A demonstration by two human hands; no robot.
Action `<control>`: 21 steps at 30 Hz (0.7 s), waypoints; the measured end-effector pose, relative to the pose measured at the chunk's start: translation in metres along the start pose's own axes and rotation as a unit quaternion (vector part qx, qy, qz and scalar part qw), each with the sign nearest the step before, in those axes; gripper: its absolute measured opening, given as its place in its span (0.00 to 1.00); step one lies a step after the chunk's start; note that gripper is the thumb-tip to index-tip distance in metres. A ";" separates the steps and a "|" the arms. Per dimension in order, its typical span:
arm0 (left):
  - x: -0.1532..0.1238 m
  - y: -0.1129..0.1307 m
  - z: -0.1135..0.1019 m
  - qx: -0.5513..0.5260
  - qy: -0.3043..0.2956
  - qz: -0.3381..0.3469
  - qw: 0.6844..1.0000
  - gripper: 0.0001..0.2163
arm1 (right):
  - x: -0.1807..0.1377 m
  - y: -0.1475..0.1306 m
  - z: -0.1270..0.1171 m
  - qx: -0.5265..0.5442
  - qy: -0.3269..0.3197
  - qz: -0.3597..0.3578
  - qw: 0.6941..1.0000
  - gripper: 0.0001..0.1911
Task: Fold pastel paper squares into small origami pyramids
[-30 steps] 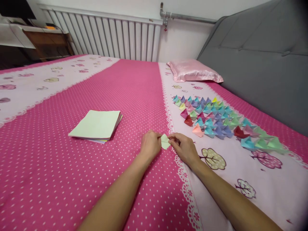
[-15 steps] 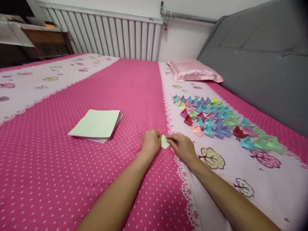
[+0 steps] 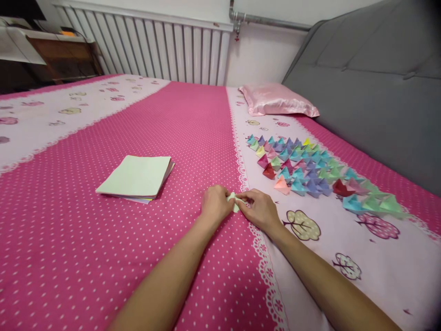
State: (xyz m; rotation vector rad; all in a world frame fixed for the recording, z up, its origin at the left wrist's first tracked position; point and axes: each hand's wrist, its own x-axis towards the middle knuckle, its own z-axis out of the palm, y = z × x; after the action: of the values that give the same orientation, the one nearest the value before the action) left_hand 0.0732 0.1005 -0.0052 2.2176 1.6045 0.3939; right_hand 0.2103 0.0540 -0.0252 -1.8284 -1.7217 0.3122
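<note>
Between my two hands is a small folded piece of pale green paper (image 3: pixel 235 208), just above or on the bedspread. My left hand (image 3: pixel 216 202) pinches its left side, fingers curled and closed. My right hand (image 3: pixel 259 208) grips the right side between thumb and fingers. Both thumbs press near the paper's middle, and the fingers hide much of its shape. Left of my hands lies a stack of square paper (image 3: pixel 135 175), pale green on top with other colours at its edge. To the right stand several rows of small folded paper boats (image 3: pixel 299 185) in many colours.
The bed's pink dotted spread (image 3: pixel 138 257) has a pale strip with printed trees on the right. A pink satin pillow (image 3: pixel 278 100) lies at the back, beside a grey padded headboard (image 3: pixel 372 87). A white radiator (image 3: pixel 148 46) runs along the wall.
My thumbs have moved inward over the green paper, which now shows less and looks bent outward at its top. The stack and the boats stay put; the view has shifted slightly.
</note>
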 end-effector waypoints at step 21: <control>0.003 -0.003 0.000 -0.037 -0.009 -0.004 0.999 0.09 | 0.003 0.003 0.002 0.055 -0.004 0.015 0.998 0.16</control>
State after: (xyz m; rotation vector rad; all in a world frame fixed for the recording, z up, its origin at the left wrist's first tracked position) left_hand 0.0721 0.1037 -0.0067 2.1536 1.5639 0.4230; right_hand 0.2121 0.0571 -0.0279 -1.7754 -1.6508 0.4191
